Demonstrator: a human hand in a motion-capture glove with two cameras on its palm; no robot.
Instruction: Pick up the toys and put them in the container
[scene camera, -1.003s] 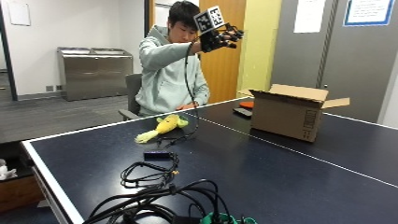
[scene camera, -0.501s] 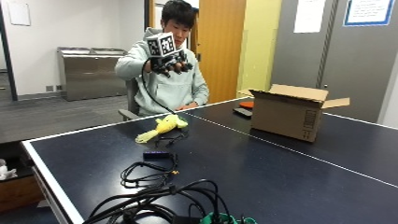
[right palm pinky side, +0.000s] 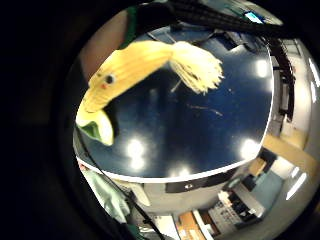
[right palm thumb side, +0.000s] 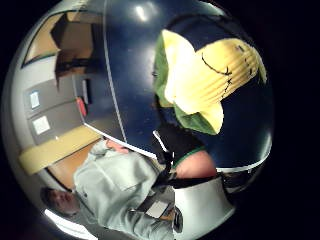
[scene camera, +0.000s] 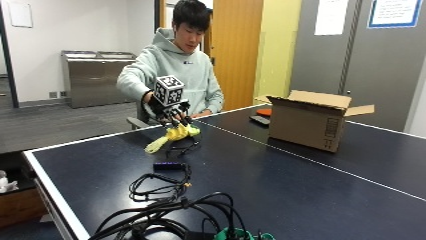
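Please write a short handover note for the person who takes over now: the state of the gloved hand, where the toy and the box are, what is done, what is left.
Right hand: directly over the yellow toy, fingers pointing down at it; whether they touch or grip it cannot be told.
Toy: lying on the blue table, near the person's edge.
Cardboard box: on the same table, off to one side of the toy, flaps open.
Done: nothing in the box that can be seen.
Left: grasp the toy, carry it over, put it in the box.
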